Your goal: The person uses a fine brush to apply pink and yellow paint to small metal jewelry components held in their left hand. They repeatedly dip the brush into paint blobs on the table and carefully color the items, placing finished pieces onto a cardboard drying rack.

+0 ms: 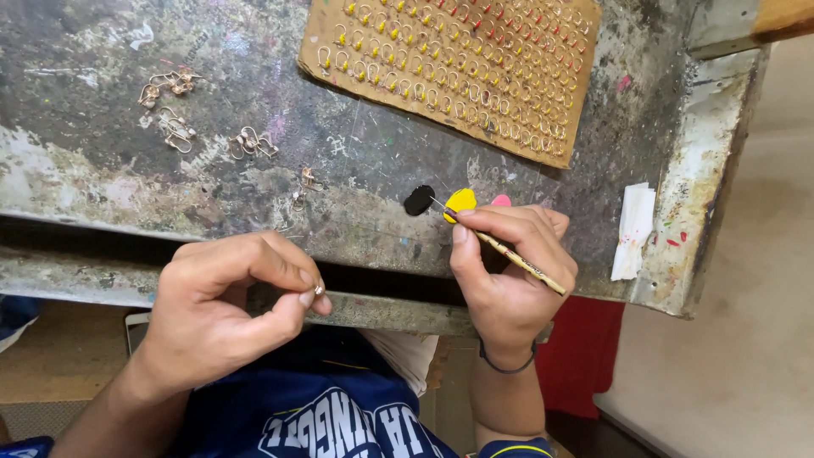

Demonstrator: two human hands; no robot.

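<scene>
My left hand (225, 297) pinches a small metal earring hook (319, 290) between thumb and forefinger, below the bench edge. A thin wooden paintbrush (509, 252) is gripped in my right hand (509, 271), its tip resting at a yellow paint blob (462, 200) on the bench. A black paint blob (418, 200) lies just left of the yellow one and a pink blob (502, 201) just right. A brown cardboard sheet (322, 34) at the back holds several rows of hooks with yellow and red painted tips.
Loose unpainted metal hooks (174, 127) lie scattered on the worn, paint-stained bench (102, 178) at the left. A folded white paper scrap (634, 229) sits on the bench's right edge. A red cloth (581, 356) hangs below it.
</scene>
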